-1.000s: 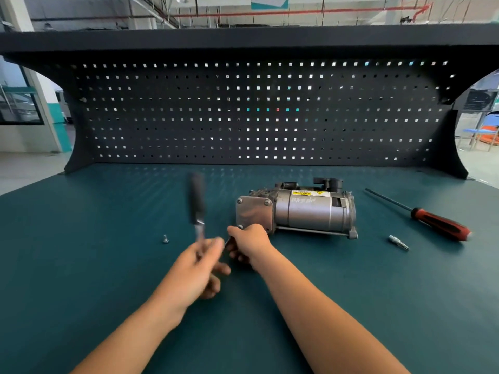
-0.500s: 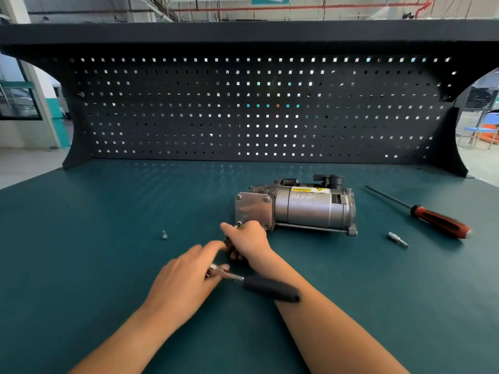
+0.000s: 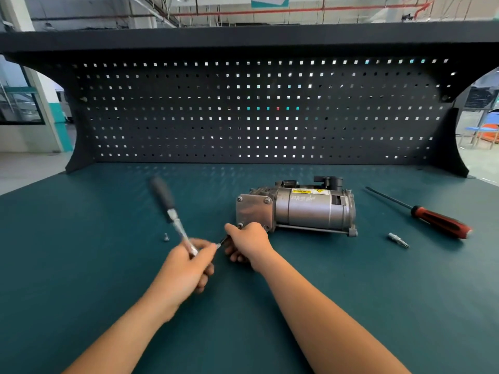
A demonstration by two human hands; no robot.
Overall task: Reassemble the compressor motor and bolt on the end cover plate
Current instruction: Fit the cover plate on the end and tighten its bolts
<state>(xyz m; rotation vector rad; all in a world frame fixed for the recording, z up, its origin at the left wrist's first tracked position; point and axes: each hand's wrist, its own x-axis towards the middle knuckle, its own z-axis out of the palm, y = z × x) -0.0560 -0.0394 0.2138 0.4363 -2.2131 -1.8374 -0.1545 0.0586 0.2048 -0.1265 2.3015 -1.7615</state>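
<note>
Here, the compressor motor [image 3: 310, 209] lies on its side on the green workbench top [image 3: 81, 265], just right of centre, with a yellow warning label on its upper side. Its square end cover plate [image 3: 253, 213] faces left and toward the viewer; bolt heads show at the plate's corners.

The left hand [image 3: 186, 265] grips the metal shank of a ratchet wrench [image 3: 172, 211], fingers closed around it near the head. The wrench's black handle slants up and to the left and is blurred.

The right hand [image 3: 248, 245] sits at the lower left corner of the cover plate, touching it, with its fingers curled round a slim dark shaft [image 3: 223, 241] that runs between the wrench head and the plate. The shaft's far end is hidden by the hand.

A loose bolt [image 3: 166, 237] stands on the bench left of the hands. A red-handled screwdriver [image 3: 437, 221] lies well to the right of the motor, and a small metal bit [image 3: 398, 240] lies just in front of it. A black pegboard [image 3: 243, 112] backs the bench.
</note>
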